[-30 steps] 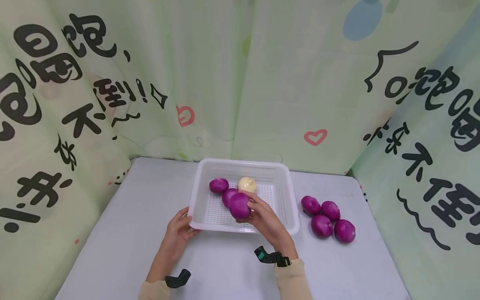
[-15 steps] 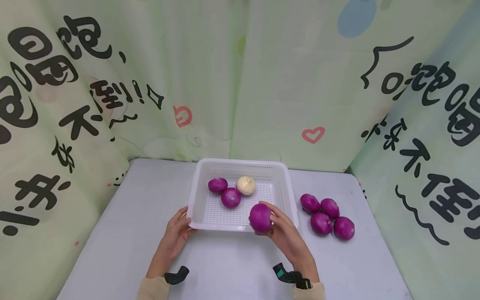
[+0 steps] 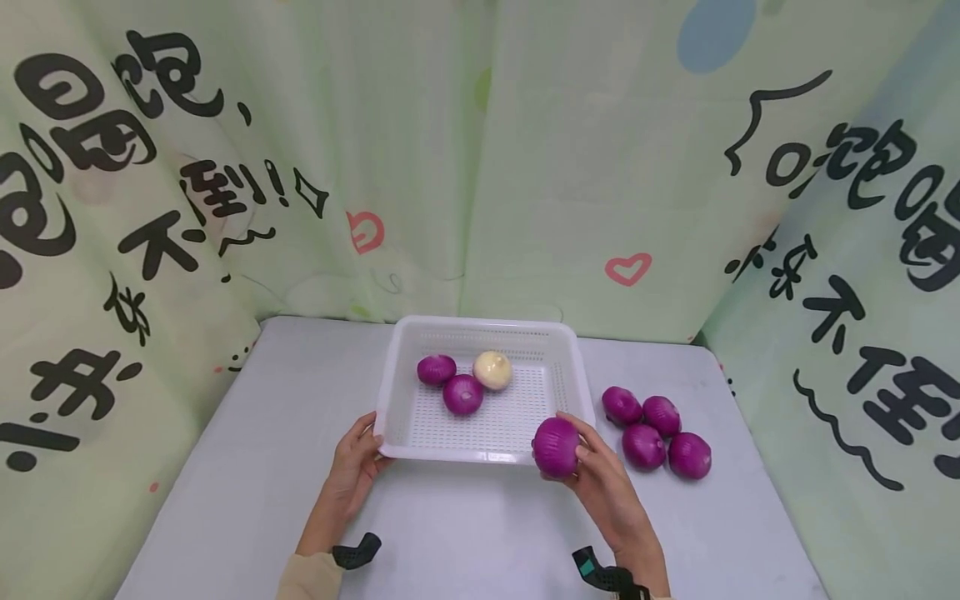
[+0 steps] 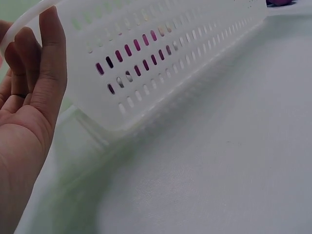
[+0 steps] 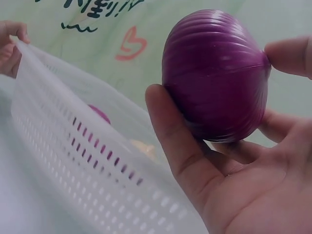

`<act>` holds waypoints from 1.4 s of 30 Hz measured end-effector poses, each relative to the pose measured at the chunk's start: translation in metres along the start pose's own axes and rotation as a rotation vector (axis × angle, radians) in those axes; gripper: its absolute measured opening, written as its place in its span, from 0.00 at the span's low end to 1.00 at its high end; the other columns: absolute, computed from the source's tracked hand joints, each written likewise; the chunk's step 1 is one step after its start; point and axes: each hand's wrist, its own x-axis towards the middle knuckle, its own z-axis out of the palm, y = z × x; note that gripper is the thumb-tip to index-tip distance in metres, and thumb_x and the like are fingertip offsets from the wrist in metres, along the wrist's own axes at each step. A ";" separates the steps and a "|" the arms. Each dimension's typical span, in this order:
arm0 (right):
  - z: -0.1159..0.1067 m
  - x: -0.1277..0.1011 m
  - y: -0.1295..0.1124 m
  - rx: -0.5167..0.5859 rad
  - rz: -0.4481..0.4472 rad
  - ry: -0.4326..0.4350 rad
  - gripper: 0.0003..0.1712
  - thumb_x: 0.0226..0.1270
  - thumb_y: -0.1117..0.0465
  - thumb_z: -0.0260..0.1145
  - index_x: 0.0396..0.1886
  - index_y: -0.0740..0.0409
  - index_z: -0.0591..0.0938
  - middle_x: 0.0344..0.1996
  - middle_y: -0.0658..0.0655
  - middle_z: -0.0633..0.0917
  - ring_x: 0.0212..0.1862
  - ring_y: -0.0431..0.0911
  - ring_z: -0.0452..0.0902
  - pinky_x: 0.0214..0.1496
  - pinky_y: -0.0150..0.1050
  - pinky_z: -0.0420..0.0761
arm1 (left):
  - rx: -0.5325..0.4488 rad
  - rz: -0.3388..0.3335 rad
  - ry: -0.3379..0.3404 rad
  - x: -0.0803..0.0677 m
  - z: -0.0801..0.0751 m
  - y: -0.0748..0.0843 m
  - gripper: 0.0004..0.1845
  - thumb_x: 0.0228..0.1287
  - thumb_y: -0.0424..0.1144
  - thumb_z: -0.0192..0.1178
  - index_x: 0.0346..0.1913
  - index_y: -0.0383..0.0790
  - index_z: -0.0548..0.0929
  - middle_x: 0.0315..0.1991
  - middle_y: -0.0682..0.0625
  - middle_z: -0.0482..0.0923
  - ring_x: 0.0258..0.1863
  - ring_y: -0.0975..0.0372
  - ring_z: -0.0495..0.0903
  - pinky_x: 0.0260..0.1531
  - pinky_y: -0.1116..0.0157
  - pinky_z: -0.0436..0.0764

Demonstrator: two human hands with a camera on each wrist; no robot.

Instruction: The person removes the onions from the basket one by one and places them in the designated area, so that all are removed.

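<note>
Head view: right hand (image 3: 600,479) cupped purple onion (image 3: 556,447) at basket's (image 3: 480,332) near right corner; left hand (image 3: 351,467) pinched basket's near left rim.

- Bare table (image 3: 465,533) is lying open between the two hands, in front of the white basket (image 3: 480,332).
- Four purple onions (image 3: 656,432) are crowding the table just right of the basket, blocking passage there.
- Inside the basket, three onions (image 3: 465,379) are sitting toward the back, leaving the near floor open.
- Curtains (image 3: 480,167) are closing in three sides.
</note>
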 end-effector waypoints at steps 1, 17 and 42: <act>-0.002 -0.003 0.000 -0.004 -0.006 0.010 0.30 0.86 0.59 0.44 0.83 0.57 0.56 0.71 0.47 0.72 0.66 0.43 0.78 0.65 0.42 0.82 | 0.000 0.004 0.001 0.000 0.001 0.000 0.26 0.73 0.28 0.51 0.72 0.37 0.65 0.69 0.45 0.76 0.57 0.56 0.83 0.48 0.64 0.87; -0.040 -0.041 0.010 -0.022 -0.134 0.237 0.32 0.84 0.65 0.43 0.84 0.54 0.54 0.75 0.45 0.65 0.68 0.34 0.73 0.65 0.34 0.79 | 0.071 0.066 -0.041 -0.004 0.003 -0.002 0.26 0.77 0.29 0.48 0.74 0.31 0.62 0.68 0.43 0.75 0.55 0.56 0.83 0.48 0.65 0.87; -0.088 -0.062 0.042 0.005 0.055 1.053 0.35 0.82 0.52 0.57 0.84 0.47 0.60 0.82 0.57 0.58 0.81 0.48 0.57 0.47 0.21 0.83 | 0.110 0.095 -0.030 -0.007 0.002 -0.001 0.26 0.78 0.32 0.50 0.75 0.32 0.64 0.70 0.39 0.72 0.58 0.53 0.83 0.50 0.64 0.87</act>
